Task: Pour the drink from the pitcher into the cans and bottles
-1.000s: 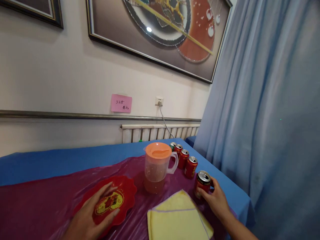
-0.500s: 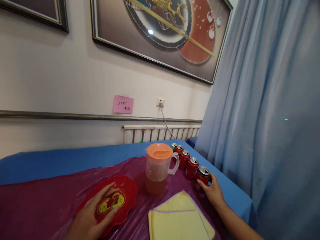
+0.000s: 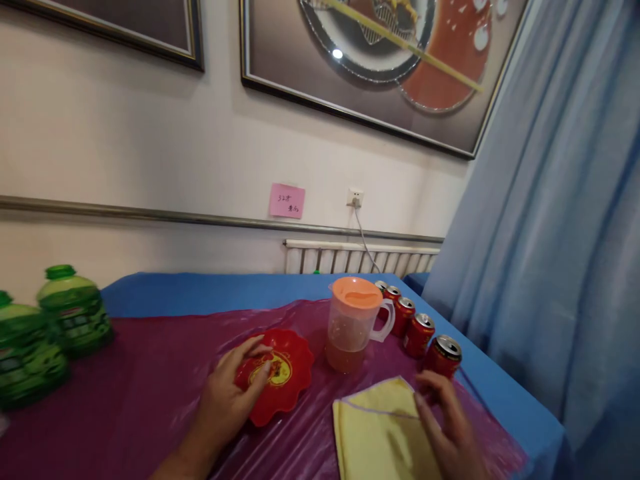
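Can (image 3: 443, 358), lower right, released by right hand (image 3: 450, 423), lined with other cans (image 3: 419, 337): placement apparently done. Left hand (image 3: 231, 389) curved, empty, over plate (image 3: 299, 365).

Pitcher (image 3: 350, 331) stands between plate (image 3: 296, 367) and cans (image 3: 419, 337), cloth (image 3: 375, 437) in front, bottles (image 3: 75, 317) far left

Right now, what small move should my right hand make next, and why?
Perhaps lower your right hand onto the yellow cloth: that hand looks open and empty above the cloth's right side, while the cans beyond stand in a row.
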`<state>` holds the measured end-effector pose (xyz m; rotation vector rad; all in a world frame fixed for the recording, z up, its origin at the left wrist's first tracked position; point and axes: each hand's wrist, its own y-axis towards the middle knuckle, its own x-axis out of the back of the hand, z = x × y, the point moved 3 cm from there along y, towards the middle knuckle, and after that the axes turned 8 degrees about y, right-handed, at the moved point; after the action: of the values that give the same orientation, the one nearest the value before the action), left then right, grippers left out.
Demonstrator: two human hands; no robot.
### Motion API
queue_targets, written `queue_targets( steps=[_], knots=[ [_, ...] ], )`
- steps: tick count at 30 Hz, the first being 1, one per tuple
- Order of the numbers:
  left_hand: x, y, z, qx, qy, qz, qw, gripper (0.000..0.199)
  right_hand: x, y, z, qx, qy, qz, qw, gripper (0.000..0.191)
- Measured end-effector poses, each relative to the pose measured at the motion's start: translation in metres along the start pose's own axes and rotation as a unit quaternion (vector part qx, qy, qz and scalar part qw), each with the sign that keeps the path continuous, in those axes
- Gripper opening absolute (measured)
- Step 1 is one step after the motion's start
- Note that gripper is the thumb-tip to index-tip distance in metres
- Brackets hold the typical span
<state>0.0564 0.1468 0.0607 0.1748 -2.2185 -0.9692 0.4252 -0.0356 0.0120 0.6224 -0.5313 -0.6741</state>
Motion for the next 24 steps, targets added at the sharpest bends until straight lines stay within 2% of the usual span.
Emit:
queue_targets(
  steps=[2,3,5,8,10,12,18,24],
  knots=[
    [0.006,-0.002,-0.007,-0.008,0.005,-0.02,1.0,0.041,-0.047,-0.015,0.035,0.107,0.051,0.128,0.985,0.025],
    [0.009,-0.003,-0.011,-0.016,0.007,-0.03,0.999,0.039,-0.076,-0.023,0.051,0.157,0.078,0.213,0.961,0.025],
    [0.013,-0.004,-0.018,-0.035,0.01,-0.051,0.998,0.033,-0.133,-0.044,0.077,0.224,0.106,0.388,0.888,0.029],
    [0.019,-0.006,-0.019,-0.045,0.01,-0.084,0.995,0.031,-0.2,-0.069,0.105,0.259,0.089,0.535,0.799,0.02],
    [0.021,-0.007,-0.015,-0.037,0.011,-0.105,0.994,0.03,-0.225,-0.077,0.115,0.259,0.079,0.596,0.756,0.02],
    [0.022,-0.007,-0.01,-0.018,0.001,-0.116,0.993,0.03,-0.235,-0.078,0.119,0.239,0.082,0.627,0.737,0.023],
    [0.027,0.004,0.002,0.1,-0.089,-0.14,0.981,0.032,-0.235,-0.069,0.109,0.175,0.095,0.651,0.732,0.031],
    [0.039,0.02,0.004,0.164,-0.109,-0.154,0.968,0.036,-0.227,-0.066,0.116,0.145,0.108,0.638,0.749,0.03]
  ],
)
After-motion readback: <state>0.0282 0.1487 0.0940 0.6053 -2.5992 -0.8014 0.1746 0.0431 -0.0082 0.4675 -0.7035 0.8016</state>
